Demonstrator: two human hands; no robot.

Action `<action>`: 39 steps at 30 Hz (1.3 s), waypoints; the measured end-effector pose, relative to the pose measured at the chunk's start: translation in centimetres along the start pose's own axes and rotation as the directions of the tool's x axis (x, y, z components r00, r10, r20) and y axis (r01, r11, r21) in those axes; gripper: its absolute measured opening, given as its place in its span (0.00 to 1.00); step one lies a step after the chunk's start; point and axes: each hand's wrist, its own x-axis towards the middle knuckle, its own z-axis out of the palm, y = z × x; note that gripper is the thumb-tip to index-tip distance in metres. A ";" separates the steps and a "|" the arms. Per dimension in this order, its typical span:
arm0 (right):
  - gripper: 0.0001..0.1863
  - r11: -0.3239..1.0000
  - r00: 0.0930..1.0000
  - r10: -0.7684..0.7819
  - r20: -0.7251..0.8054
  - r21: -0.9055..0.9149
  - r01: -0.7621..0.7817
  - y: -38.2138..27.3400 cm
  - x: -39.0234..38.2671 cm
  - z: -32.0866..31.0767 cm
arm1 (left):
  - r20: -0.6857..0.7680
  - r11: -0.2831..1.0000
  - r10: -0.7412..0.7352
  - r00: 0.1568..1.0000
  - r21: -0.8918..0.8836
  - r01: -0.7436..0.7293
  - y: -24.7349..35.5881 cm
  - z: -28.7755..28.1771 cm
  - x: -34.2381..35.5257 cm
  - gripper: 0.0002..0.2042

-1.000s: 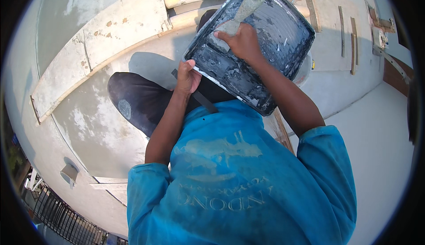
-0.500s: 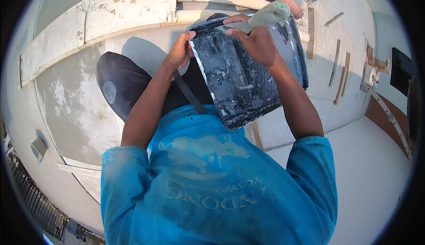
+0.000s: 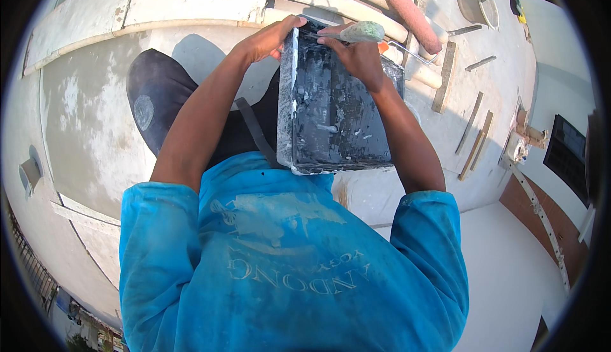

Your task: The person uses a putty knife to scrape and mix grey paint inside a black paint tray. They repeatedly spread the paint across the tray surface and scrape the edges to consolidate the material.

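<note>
Fingers of the right hand are clamped on a scraper, with the paint tray beneath them and the left hand gripping its corner to their left; the tray appears light, stiff and probably slippery inside, its rim the surest hold.

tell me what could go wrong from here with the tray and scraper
The left hand holds the tray near its far left corner, so the tray could twist or slip. The scraper in the right hand points toward that corner and might nick the left hand if it skids.
</note>
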 end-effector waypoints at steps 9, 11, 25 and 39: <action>0.14 0.961 0.999 -0.033 0.034 -0.273 0.041 1.7 0.3 2.4 | 0.030 0.998 0.004 1.000 -0.064 -0.003 -0.4 0.2 0.5 0.31; 0.14 0.959 0.996 -0.051 0.077 -0.274 0.070 2.0 0.3 1.7 | 0.037 0.999 -0.002 0.999 -0.040 0.004 -0.5 0.0 0.5 0.31; 0.14 0.953 0.999 0.038 0.000 -0.301 -0.037 -1.0 -0.3 0.5 | 0.002 0.992 0.026 1.000 -0.123 -0.026 -1.6 -0.1 0.8 0.26; 0.19 0.750 0.559 0.642 -0.525 0.282 -0.598 -6.8 -1.2 1.7 | -0.117 0.662 0.399 0.909 -0.649 -0.374 1.7 1.1 -5.1 0.29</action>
